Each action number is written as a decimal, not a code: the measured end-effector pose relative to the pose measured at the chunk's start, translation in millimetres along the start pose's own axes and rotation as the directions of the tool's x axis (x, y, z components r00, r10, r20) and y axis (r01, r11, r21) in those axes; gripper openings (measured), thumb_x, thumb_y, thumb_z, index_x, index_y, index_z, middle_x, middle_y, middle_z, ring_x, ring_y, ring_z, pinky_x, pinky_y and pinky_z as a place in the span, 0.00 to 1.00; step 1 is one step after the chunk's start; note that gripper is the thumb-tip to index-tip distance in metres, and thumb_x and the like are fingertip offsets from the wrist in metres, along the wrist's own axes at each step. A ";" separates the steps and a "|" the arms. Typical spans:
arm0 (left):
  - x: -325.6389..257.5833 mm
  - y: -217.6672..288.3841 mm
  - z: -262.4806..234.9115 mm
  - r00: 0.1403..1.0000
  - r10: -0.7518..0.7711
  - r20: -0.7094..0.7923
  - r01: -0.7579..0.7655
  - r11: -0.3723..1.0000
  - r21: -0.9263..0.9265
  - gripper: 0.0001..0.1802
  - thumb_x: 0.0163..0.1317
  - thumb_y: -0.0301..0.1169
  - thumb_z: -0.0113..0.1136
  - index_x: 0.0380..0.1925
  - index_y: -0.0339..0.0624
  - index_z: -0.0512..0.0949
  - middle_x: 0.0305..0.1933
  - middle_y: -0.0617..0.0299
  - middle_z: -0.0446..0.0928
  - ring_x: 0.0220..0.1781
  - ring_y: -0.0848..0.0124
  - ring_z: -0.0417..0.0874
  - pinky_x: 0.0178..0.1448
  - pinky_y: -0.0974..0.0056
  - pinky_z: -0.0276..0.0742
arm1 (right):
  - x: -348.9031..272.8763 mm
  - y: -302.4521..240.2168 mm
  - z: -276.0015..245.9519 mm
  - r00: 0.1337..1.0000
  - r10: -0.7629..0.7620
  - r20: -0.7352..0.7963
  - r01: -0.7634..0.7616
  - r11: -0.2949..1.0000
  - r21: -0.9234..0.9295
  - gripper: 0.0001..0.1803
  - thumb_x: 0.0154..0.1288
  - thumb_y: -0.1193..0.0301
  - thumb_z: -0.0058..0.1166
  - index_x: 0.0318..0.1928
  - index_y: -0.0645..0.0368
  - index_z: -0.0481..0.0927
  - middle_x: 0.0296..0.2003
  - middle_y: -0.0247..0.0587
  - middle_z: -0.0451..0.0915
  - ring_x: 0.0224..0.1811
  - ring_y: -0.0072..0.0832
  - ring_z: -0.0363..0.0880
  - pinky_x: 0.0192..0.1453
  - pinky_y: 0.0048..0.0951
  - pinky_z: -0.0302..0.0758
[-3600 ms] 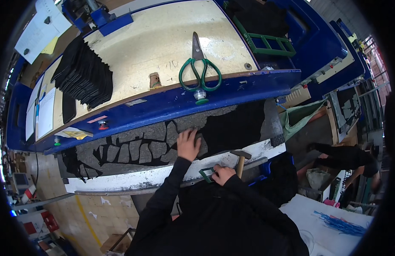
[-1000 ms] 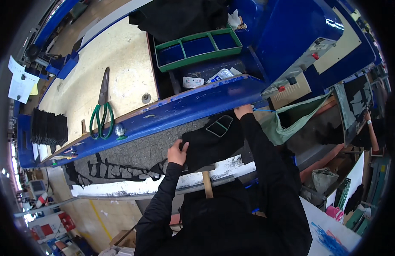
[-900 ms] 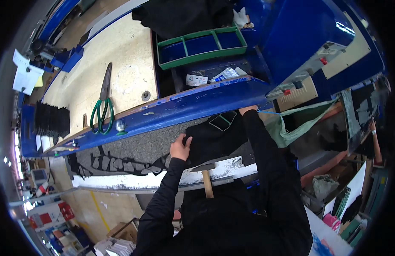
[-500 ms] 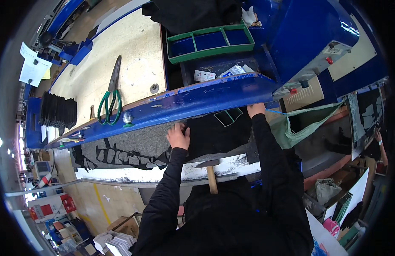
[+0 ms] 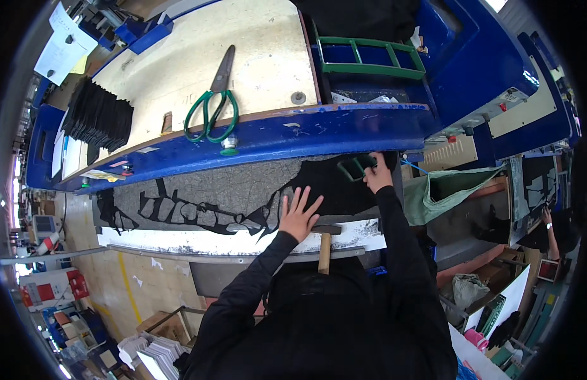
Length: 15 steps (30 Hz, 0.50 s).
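Note:
My right hand [image 5: 378,176] has its fingers closed on the edge of a small dark green cutting die [image 5: 353,168], a frame with a crossbar, over the far right part of a black sheet of material [image 5: 334,196]. Fingers spread, my left hand [image 5: 298,216] lies on the near left edge of that sheet. The sheet rests on a scored grey cutting pad [image 5: 233,177]. To the left of my left hand, a black offcut strip [image 5: 192,215] full of holes stretches over the pad. A hammer [image 5: 324,252] with a wooden handle lies just nearer than my left hand.
A blue press beam [image 5: 268,134] spans behind the pad. On the pale board [image 5: 255,69] lie green-handled scissors [image 5: 215,104] and a stack of black pieces [image 5: 102,114]. A green divided frame [image 5: 369,60] stands behind. At right hangs a pale green bag [image 5: 426,196]; another person's hand [image 5: 547,216] shows beyond.
My right hand has moved from the sheet's far right edge onto the cutting die and gripped it. My left hand has spread its fingers and shifted nearer to me. The whole view has turned somewhat.

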State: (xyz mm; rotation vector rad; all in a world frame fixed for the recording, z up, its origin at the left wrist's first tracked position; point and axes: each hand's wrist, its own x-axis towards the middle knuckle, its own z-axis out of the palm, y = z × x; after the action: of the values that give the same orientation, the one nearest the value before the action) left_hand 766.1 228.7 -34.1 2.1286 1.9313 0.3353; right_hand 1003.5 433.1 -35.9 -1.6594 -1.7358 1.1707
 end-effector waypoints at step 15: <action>-61.0 -34.5 -0.1 0.934 -0.124 -0.335 0.013 0.949 -0.315 0.21 0.61 0.36 0.68 0.55 0.44 0.83 0.71 0.48 0.70 0.77 0.47 0.63 0.79 0.38 0.55 | -92.6 -23.3 86.6 0.981 -0.163 0.105 0.187 0.936 -0.297 0.25 0.74 0.57 0.50 0.66 0.53 0.72 0.39 0.58 0.85 0.43 0.60 0.83 0.51 0.55 0.78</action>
State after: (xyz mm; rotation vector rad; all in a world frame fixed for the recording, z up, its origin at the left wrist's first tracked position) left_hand 727.8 171.2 -45.7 1.8867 1.9664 0.9955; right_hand 935.2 323.9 -42.1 -1.6007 -2.1563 0.9330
